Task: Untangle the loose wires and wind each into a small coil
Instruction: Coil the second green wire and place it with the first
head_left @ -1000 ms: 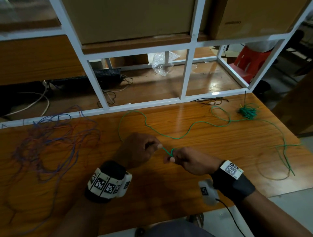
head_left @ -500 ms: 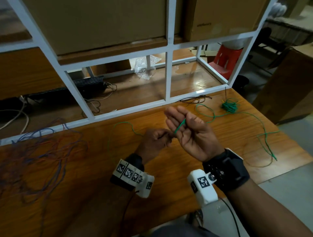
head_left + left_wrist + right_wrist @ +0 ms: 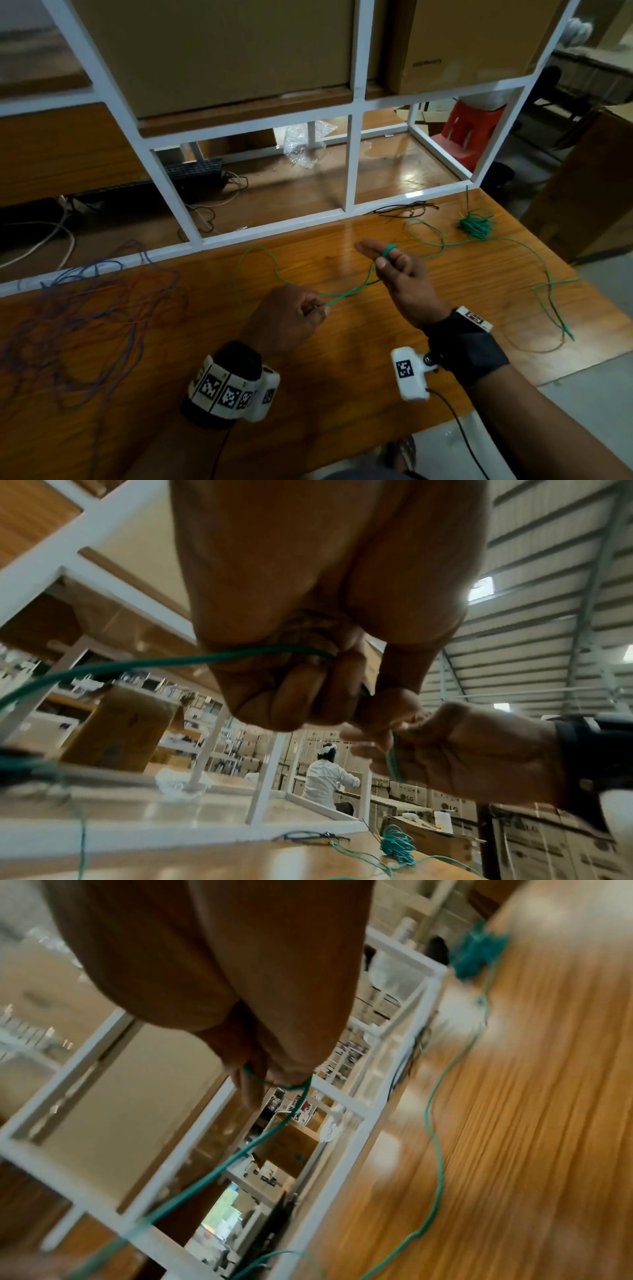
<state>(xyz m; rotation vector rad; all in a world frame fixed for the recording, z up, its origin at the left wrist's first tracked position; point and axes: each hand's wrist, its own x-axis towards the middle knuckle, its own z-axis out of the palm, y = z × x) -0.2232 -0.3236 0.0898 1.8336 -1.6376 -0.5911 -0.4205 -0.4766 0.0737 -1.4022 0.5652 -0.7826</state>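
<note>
The left hand [image 3: 289,317] pinched the green wire [image 3: 352,291]; the right hand [image 3: 399,274] held straight fingers up, the wire apparently looped around two

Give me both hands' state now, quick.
Left hand: fingers pinch the green wire.
Right hand: fingers straight, open, green wire looped around them.

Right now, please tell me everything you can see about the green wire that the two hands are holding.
The green wire is thin, flexible and looks plastic-coated. One turn is looped around the extended fingers of the right hand. From there it runs down to the left hand, which pinches it. Beyond the hands it lies in loose curves on the wooden table and runs toward a tangled green bundle at the far right.
</note>
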